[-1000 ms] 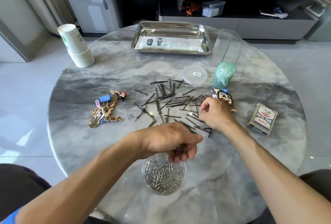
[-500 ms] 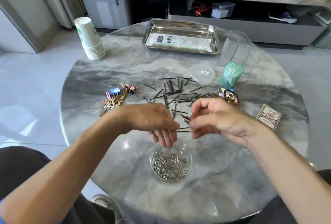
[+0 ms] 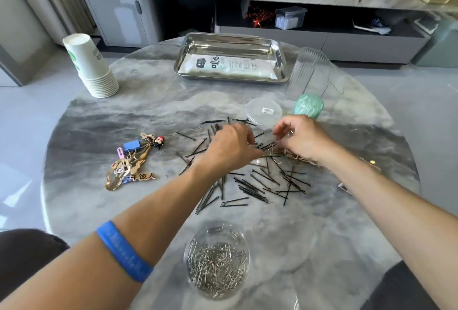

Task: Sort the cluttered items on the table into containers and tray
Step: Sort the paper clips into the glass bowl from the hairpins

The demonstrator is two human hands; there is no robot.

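On the round marble table, the largest holder, a steel tray with a white packet lying in it, is found at the far edge, well apart from the work. A clear round tub half filled with silver paper clips is set at the near edge, between the two forearms. Between tray and tub, black hairpins are scattered in a loose fan, their long axes mostly running near-to-far or slanting, few of them parallel. A clear lid is seen just beyond the scatter.

Both hands are held over the far part of that scatter. The left hand is lowered knuckles-up onto the pins, its fingers curled down; whether anything is pinched beneath cannot be told. The right hand is placed just beside it, thumb and forefinger bent toward each other over a tangle of pale clips and pins; a grip cannot be confirmed.

The unsorted pins lie mainly on the near side of both hands, toward the tub, so a backward draw seems called for, the left hand being slightly nearer.
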